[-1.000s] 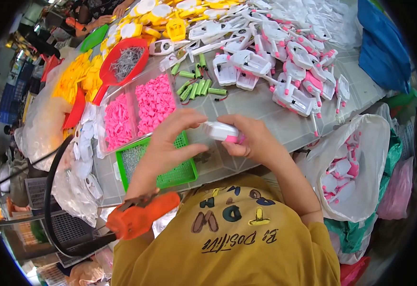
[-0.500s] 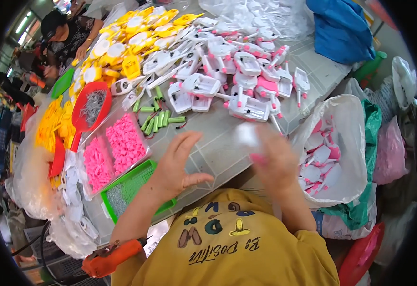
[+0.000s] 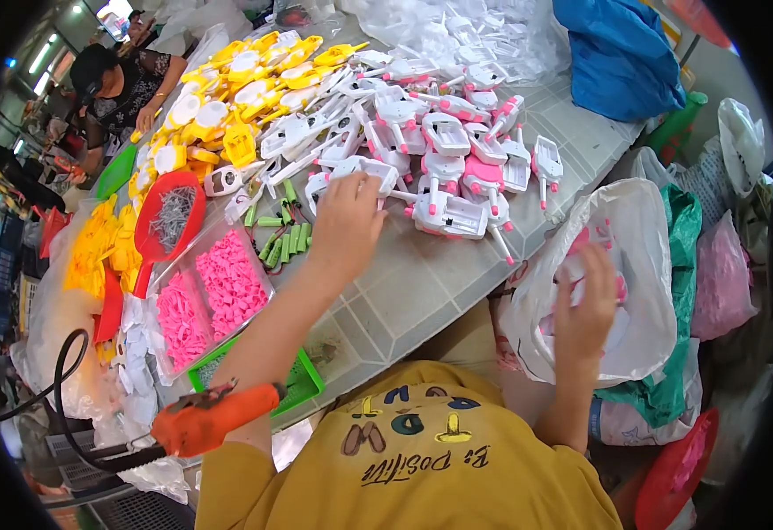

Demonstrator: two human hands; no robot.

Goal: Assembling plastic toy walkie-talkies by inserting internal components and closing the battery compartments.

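Observation:
My left hand reaches over the front of a pile of white-and-pink plastic housings. Its fingers are closed over one white housing, partly hidden beneath them. To the right, my right hand is inside the mouth of a white bag-lined container, fingers apart and apparently holding nothing. White-and-pink pieces lie in that container, some hidden by the hand. Short green battery-like cylinders with thin wires lie beside my left hand.
Pink small parts fill a divided clear tray. A red scoop holds screws; a green basket sits at the table edge. An orange power tool hangs by my left forearm. Yellow housings are heaped behind; another person sits far left.
My left hand has moved forward onto a housing in the pile. My right hand has gone from above the table edge into the container, and the white-and-pink piece has left its grasp.

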